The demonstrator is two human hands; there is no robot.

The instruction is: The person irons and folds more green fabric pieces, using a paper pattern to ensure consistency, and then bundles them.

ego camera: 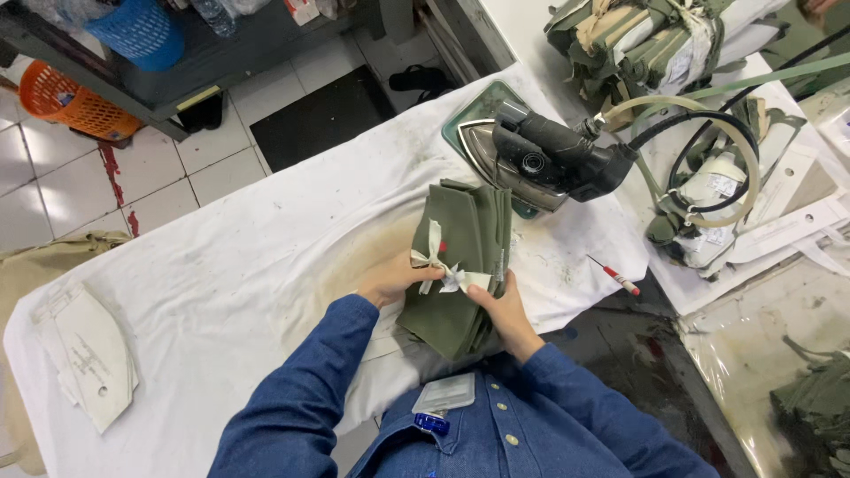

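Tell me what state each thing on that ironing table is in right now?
Green fabric bundle: stacked, tied with a white strip, held in both hands.
White tie: knotted around the bundle.
Left hand: gripping the bundle's left edge by the knot.
Right hand: gripping the bundle's right edge.
Steam iron: resting on its pad, hoses attached, nobody touching it.
Red-handled tool: lying loose on the table.
White cover cloth: spread out, stained.

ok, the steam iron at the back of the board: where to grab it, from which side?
Take the steam iron by its black top handle, coming from above. It rests flat on its mat, the hose leaves its right end, and the handle lies clear along its top.
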